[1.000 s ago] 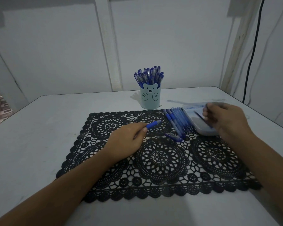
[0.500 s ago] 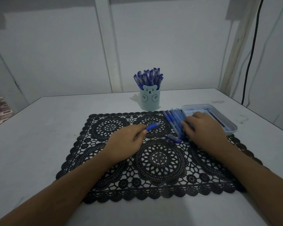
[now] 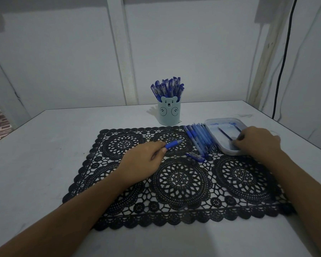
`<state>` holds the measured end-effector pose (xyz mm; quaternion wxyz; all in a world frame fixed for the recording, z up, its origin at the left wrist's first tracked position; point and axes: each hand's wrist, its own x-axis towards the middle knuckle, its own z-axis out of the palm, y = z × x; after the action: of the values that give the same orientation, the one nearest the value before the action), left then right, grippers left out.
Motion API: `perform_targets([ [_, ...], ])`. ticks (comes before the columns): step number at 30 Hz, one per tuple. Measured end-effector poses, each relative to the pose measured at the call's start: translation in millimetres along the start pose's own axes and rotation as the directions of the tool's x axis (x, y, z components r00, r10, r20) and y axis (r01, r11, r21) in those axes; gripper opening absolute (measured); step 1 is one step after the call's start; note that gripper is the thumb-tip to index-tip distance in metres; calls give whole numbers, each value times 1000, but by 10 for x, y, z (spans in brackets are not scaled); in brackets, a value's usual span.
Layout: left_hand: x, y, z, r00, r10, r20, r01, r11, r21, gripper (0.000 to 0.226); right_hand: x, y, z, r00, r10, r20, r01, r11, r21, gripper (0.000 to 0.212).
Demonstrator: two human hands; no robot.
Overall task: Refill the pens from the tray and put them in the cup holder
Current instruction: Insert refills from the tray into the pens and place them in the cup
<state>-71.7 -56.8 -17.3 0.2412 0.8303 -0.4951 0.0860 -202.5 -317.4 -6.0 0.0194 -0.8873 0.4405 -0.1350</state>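
Observation:
My left hand rests on the black lace mat and grips a blue pen barrel that points up and to the right. My right hand reaches into the near end of the clear plastic tray, where its curled fingertips pinch the near end of a dark refill. A second thin refill lies along the tray's far right. A row of several blue pens lies on the mat just left of the tray. The pale blue bear cup holder stands behind the mat, full of capped blue pens.
A small blue pen piece lies loose on the mat below the row of pens. The white table meets a wall at the back and right. A black cable hangs down the right wall. At the left is the table's edge.
My right hand has left the row of pens and gone right, into the tray's near end. The tray, lifted a second ago, lies flat again. My left hand has stayed put.

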Motion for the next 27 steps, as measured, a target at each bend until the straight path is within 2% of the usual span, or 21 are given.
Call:
perform_targets([
  [5,7,0,3,1000,-3,0,3,1000,1,25,28,-19,63,1000,9,-12,-8,997,77,19],
  [7,2,0,6,1000,-6,-5,6,1000,-4,25,9,-38,62,997,-14,-72,30,976,215,22],
  [9,0,-2,7,1000,-6,-8,5,1000,-6,25,-41,-92,9,989,-35,-144,91,912,401,20],
  [11,2,-3,8,1000,-2,-8,2,1000,-9,25,-110,-179,-73,983,-53,-178,149,796,587,12],
  [12,3,-3,9,1000,1,-7,-1,1000,-9,25,-171,-237,-122,983,-80,-165,172,707,686,12],
  [13,3,-3,6,1000,6,-6,-6,1000,-8,25,-247,-303,-164,984,-119,-132,177,584,792,17],
  [15,0,-4,2,1000,15,-7,-15,1000,-4,24,-416,-428,-235,975,-223,-19,81,274,958,20],
  [16,-2,-4,0,1000,19,-8,-19,1000,-3,25,-493,-486,-249,959,-283,30,13,149,989,18],
  [17,-3,-2,-3,1000,23,-8,-23,1000,-3,25,-559,-542,-244,941,-332,63,-44,66,997,15],
  [21,-3,13,-9,999,44,-4,-44,999,-8,25,-714,-705,-177,916,-380,130,-157,-42,987,10],
  [27,4,23,-20,999,50,-12,-50,997,-64,25,-730,-723,-124,916,-376,141,-218,-171,961,8],
])
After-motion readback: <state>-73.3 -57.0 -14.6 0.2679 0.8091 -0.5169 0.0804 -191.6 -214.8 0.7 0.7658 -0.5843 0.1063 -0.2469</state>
